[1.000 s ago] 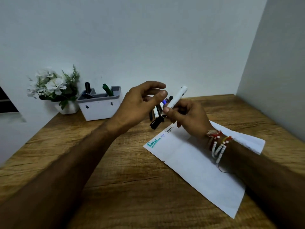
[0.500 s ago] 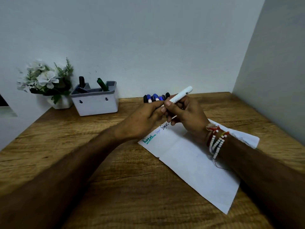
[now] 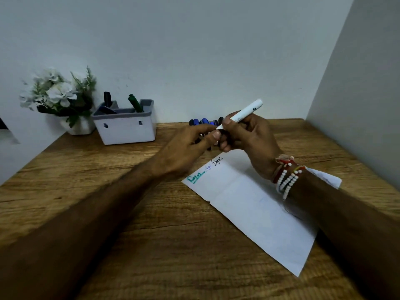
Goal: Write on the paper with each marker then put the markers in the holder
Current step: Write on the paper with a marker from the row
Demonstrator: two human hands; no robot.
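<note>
Right hand [image 3: 249,138]: curled round the white marker [image 3: 243,113], gripping its lower half; barrel tilted, free end pointing up and right.
Left hand [image 3: 188,148]: thumb and fingertips pinched on the dark lower end of the white marker, touching the right hand; slightly blurred.
Marker position: in the air above the far end of the paper [image 3: 259,208], clear of the sheet.
Paper: flat on the table [image 3: 108,191], right of centre, laid diagonally; three short words at its far-left end, in teal, blue and black.
Holder [image 3: 127,129]: white, far left, by the wall; black marker [image 3: 107,98] and green marker [image 3: 135,103] standing in it.
Loose markers [image 3: 204,121]: blue and black, lying at the far table edge, just behind the hands.
Plant [image 3: 60,98]: white flowers in a pot, just left of the holder.
Bracelets [image 3: 287,176]: beaded, on the right wrist.
</note>
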